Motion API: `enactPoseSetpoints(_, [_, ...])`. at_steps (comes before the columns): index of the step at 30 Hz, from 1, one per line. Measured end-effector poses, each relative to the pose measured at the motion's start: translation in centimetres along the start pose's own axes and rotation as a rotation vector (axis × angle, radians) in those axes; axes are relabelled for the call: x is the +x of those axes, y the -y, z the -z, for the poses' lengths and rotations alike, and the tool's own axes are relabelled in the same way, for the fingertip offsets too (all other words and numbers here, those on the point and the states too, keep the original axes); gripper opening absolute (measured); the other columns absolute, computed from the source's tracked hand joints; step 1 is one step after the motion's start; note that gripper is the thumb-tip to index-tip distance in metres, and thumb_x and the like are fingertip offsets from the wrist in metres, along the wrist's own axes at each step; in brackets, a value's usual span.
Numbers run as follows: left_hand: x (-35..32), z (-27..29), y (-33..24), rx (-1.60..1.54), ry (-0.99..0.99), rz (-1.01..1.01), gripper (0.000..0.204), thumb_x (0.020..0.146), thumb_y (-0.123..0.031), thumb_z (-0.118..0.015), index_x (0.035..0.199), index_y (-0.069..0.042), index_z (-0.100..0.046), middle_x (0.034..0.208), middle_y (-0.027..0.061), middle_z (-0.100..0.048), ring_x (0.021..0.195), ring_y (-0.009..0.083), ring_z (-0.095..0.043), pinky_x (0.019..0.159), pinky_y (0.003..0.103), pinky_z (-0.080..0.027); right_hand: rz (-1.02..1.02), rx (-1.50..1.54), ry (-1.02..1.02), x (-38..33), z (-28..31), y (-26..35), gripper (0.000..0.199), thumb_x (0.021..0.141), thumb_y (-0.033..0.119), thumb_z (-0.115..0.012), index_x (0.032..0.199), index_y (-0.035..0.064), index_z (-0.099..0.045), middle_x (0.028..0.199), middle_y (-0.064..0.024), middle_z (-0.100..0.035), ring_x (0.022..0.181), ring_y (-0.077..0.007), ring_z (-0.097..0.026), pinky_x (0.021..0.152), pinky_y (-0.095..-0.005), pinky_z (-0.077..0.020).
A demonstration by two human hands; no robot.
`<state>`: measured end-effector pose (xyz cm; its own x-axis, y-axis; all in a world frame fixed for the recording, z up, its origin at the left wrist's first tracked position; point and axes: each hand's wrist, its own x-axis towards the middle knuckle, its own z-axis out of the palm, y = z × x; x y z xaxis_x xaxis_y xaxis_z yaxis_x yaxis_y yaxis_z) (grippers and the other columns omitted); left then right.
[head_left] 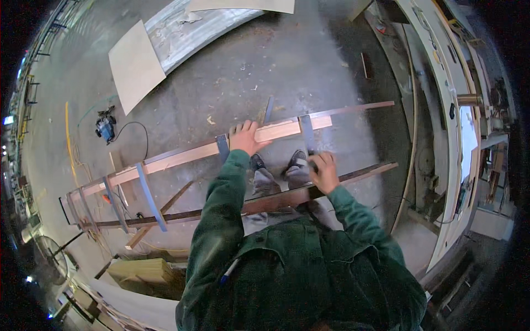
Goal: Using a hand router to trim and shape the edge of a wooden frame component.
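Observation:
A long ladder-like frame lies across the view, with two dark rails joined by grey cross strips. Along its far rail runs a pale wooden board (165,161). My left hand (248,138) grips this board just right of one grey strip (222,148), fingers over its far edge and thumb along the near side. My right hand (324,170) is closed with curled fingers above the near rail (367,172), below another grey cross strip (307,132). Whatever its fingers may hold is hidden and slightly blurred. My shoes show between the two rails.
A blue corded power tool (105,127) sits on the concrete floor at left. Beyond are a pale sheet (135,66) and a plastic-wrapped stack (201,33). A long workbench (441,88) runs along the right. Timber lies at lower left (141,274), with loose cords nearby.

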<state>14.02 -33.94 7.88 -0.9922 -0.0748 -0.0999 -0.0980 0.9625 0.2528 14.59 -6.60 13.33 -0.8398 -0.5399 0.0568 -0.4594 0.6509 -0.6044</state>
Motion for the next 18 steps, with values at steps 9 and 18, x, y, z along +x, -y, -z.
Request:
enactPoseSetpoints(9, [-1.0, 0.0, 0.5, 0.064, -0.012, 0.06, 0.062, 0.063, -0.063, -0.059, 0.1, -0.014, -0.053, 0.098, 0.0079, -0.05, 0.096, 0.026, -0.049, 0.086, 0.043, -0.034, -0.268, 0.14, -0.054, -5.4, 1.8, -2.1, 0.026, 0.063, 0.001, -0.06, 0.088, 0.0071, -0.055, 0.088, -0.0107, -0.051, 0.085, -0.0303, -0.05, 0.075, -0.0385, -0.0394])
enactPoseSetpoints(18, [-2.6, 1.3, -3.8, 0.022, -0.021, 0.238, 0.078, 0.067, -0.053, -0.062, 0.127, -0.01, -0.038, 0.129, 0.0157, -0.035, 0.124, 0.0369, -0.026, 0.103, 0.051, -0.017, -0.05, 0.358, 0.104, -4.6, 5.6, -5.9, 0.022, 0.066, -0.003, -0.055, 0.088, 0.0012, -0.052, 0.084, -0.0109, -0.049, 0.079, -0.0235, -0.049, 0.073, -0.0301, -0.0407])
